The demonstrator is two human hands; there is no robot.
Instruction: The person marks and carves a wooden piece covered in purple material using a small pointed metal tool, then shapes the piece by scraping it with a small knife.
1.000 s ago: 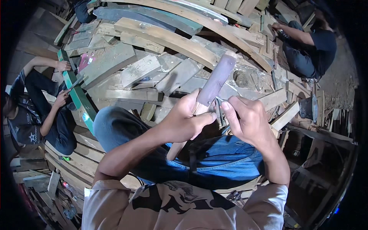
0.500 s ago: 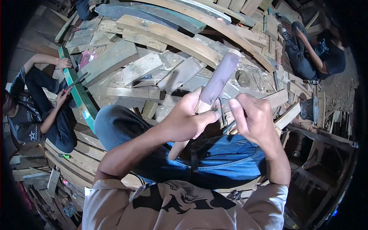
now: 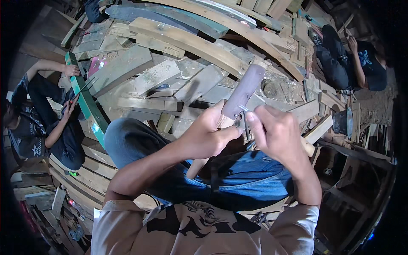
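Note:
My left hand (image 3: pixel 212 131) is closed round a wooden stick (image 3: pixel 194 168), which slants up and away to the right. A purple-grey sleeve (image 3: pixel 246 89) with small nail-like studs wraps its upper part, and bare wood shows at the top end. In my closed right hand (image 3: pixel 276 129) is a tool with a thin metal tip (image 3: pixel 243 108) and a pale wooden handle (image 3: pixel 307 146). Its tip is at the lower edge of the sleeve, beside a stud; whether it touches I cannot tell. My fingers hide the tool's middle, so its kind is unclear.
Planks and offcuts (image 3: pixel 187 40) lie heaped ahead. At left, a co-worker (image 3: pixel 40 114) holds a long thin tool against a green-painted beam (image 3: pixel 87 100). Another person (image 3: pixel 352 59) sits at far right. A dark bucket (image 3: pixel 341 122) stands near wooden framing on the right.
My right hand has turned, bringing the tool's metal tip to the sleeve and its wooden handle into sight. The stick has shifted slightly. The person at far right has raised a forearm.

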